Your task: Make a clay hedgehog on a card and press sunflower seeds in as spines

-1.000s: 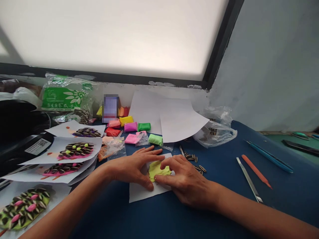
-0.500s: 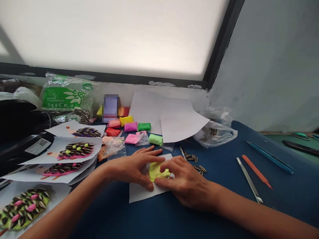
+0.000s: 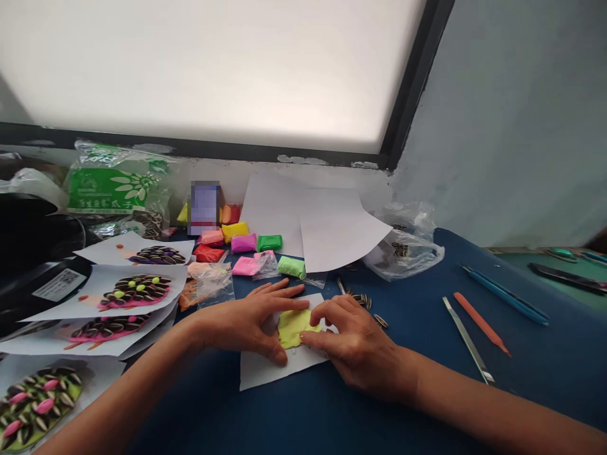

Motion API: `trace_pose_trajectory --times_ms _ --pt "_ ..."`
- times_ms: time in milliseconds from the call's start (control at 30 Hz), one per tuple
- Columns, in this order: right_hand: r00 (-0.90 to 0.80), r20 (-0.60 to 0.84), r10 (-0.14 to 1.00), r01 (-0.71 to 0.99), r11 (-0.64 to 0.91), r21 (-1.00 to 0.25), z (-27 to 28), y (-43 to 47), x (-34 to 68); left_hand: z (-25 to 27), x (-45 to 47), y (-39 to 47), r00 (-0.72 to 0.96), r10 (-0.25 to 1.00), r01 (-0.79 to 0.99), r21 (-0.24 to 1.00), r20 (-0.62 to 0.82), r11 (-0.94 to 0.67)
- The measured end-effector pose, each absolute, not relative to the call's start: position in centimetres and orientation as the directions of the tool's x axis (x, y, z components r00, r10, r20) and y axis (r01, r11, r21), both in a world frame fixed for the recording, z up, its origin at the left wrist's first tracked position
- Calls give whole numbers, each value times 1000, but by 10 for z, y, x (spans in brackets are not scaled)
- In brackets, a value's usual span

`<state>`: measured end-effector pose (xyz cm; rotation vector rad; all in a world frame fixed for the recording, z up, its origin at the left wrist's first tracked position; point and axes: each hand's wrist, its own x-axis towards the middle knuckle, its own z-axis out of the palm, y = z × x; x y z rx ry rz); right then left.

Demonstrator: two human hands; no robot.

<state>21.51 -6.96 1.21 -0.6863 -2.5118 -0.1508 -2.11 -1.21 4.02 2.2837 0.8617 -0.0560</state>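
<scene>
A flattened patch of yellow modelling clay lies on a small sheet of white paper, with a bit of pencil line showing below it. My left hand rests on the paper with fingers spread, thumb and forefinger on either side of the clay at its left. At the clay's right edge, my right hand is curled, thumb and forefinger pinching the rim. Several sunflower seeds lie just beyond the right hand, beside a partly hidden metal tool.
Left are paper sheets with seed-covered clay hedgehogs and a green seed bag. Coloured clay packets, white sheets and a plastic bag stand behind. Blue tweezers, an orange tool and a metal blade lie right.
The view has shifted slightly, moving the scene left. My right thumb and forefinger have moved a little along the clay's right edge; my left hand stays spread on the paper.
</scene>
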Motion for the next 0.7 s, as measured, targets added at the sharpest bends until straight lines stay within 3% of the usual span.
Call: trace_pose_trajectory --times_ms 233,400,567,700 --pt "-801 398 447 478 878 -25 15 -69 214 39 -21 -11 793 558 577 594 -243 -561" --pt "-742 496 451 482 873 -72 15 -70 215 41 -19 -13 768 576 611 586 -279 -531" --pt "-789 447 421 446 893 -55 16 -70 215 39 -20 -12 787 565 586 587 -247 -559" --pt "-662 576 479 500 855 -136 15 -70 217 40 -20 -12 770 574 609 584 -277 -536"
